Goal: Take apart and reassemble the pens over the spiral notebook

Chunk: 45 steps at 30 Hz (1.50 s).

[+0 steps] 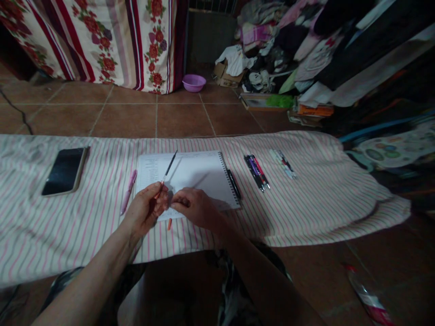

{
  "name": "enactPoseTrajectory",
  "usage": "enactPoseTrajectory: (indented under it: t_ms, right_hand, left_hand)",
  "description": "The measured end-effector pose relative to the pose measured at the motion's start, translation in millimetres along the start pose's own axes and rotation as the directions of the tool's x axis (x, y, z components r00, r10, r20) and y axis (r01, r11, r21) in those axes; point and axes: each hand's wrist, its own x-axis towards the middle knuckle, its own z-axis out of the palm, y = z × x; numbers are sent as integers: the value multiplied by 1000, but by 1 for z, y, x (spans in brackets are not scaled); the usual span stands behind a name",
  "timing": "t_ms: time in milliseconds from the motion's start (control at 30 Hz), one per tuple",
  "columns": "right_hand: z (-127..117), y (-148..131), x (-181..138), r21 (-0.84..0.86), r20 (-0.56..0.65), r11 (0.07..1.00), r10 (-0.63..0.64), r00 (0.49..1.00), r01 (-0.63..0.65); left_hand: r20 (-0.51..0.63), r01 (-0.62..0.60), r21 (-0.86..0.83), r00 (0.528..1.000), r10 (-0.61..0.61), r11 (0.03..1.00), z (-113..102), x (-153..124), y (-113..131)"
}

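My left hand (147, 209) is closed around a thin pen refill (169, 168) that points up and away over a spiral notebook (190, 174). My right hand (195, 207) rests beside it on the notebook's near edge, fingers pinched together; what they hold is hidden. A small orange pen piece (169, 224) lies on the striped cloth (306, 199) just below both hands. A pink pen (128, 191) lies left of the notebook. A black pen (234, 184) lies along the notebook's spiral edge.
A dark phone (65, 171) lies at the cloth's left. Several pens (257, 172) and a second bundle (282, 163) lie to the right. Beyond are tiled floor, a purple bowl (194, 83), a floral cloth (102, 40) and heaped clothes (288, 45).
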Motion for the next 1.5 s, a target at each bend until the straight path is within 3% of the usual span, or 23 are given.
enactPoseTrajectory:
  t_ms: [100, 233, 367, 467, 567, 667, 767, 867, 967, 1200, 1500]
  right_hand:
    - [2, 1, -4, -33, 48, 993, -112, 993, 114]
    - [5, -3, -9, -122, 225, 958, -227, 947, 259]
    - [5, -11, -15, -276, 365, 923, -158, 917, 268]
    - [4, -12, -16, -300, 390, 913, -149, 909, 278]
    - [5, -10, -15, -244, 360, 931, -171, 917, 270]
    - [6, -11, -12, -43, 244, 980, -178, 953, 194]
    - [6, -12, -9, 232, 71, 973, -27, 997, 10]
    - [5, -12, -5, 521, 28, 831, 212, 977, -195]
    - [3, -14, -3, 675, 27, 688, 340, 940, -268]
    - [-2, -21, -4, 713, 6, 648, 377, 926, -269]
    - [1, -20, -2, 743, -60, 623, 426, 903, -245]
  left_hand:
    - [-58, 36, -146, 997, -45, 989, -1, 2, 4]
    - [-101, 88, -268, 988, -119, 959, -3, 2, 10]
    - [-104, 70, -305, 989, -106, 950, -6, 0, 12]
    - [-94, 71, -286, 990, -101, 956, -8, -2, 14]
    - [-94, 77, -271, 990, -106, 959, -9, -5, 17]
    - [-92, 75, -272, 990, -103, 959, -8, -8, 19]
    - [-97, 69, -296, 990, -101, 953, -5, -10, 21]
    - [-65, 50, -303, 995, -72, 952, -2, -11, 22]
    - [-19, 29, -288, 999, -36, 957, 2, -13, 22]
    - [-104, -13, -238, 994, -12, 971, 9, -13, 19]
    - [-117, -22, -194, 993, -1, 981, 17, -13, 16]
